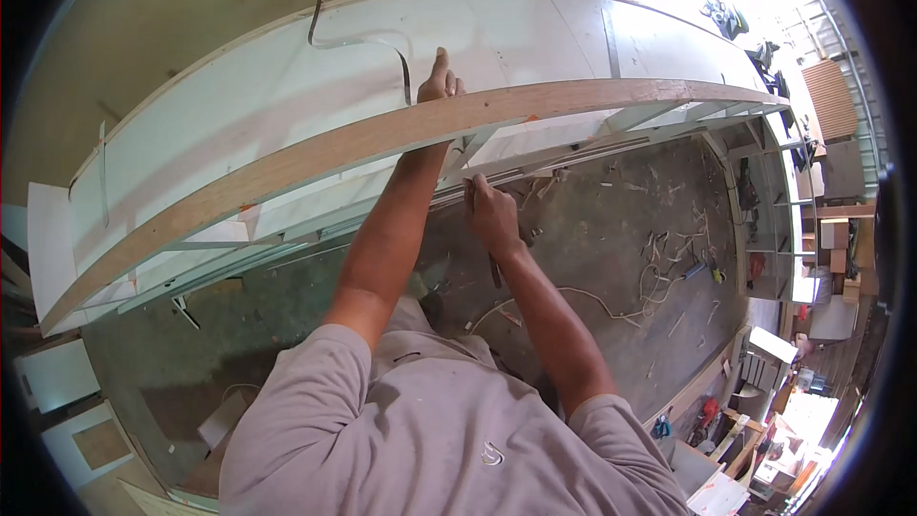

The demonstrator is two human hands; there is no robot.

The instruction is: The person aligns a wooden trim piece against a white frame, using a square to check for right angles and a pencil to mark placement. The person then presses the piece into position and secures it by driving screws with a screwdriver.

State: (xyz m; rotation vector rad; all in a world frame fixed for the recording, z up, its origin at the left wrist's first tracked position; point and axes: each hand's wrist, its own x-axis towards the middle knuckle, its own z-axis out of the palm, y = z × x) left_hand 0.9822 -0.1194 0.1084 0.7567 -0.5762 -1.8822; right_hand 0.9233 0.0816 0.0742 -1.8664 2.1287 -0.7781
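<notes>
My left forearm passes beneath the curved wooden rail [315, 153]. Beyond that rail, my left hand [439, 83] is against the white panel [287, 86], one digit pointing up and the others curled. Whatever those curled fingers may hold is hidden. A thin dark strip [405, 76] bends across the panel and ends beside this hand. My right hand [494, 215] is closed at the near side of the frame, around a dark narrow tool [496, 272] whose handle sticks out below the fist. I cannot make out its working end.
Cross-pieces [635, 117] join the rail to the white panel. On the grey floor [592, 239], a pale cable [611, 315] lies among scraps. A white shelved unit [788, 220] bounds the right side. White panels [86, 440] stand at lower left, and clutter with a wooden frame [745, 444] fills the lower right.
</notes>
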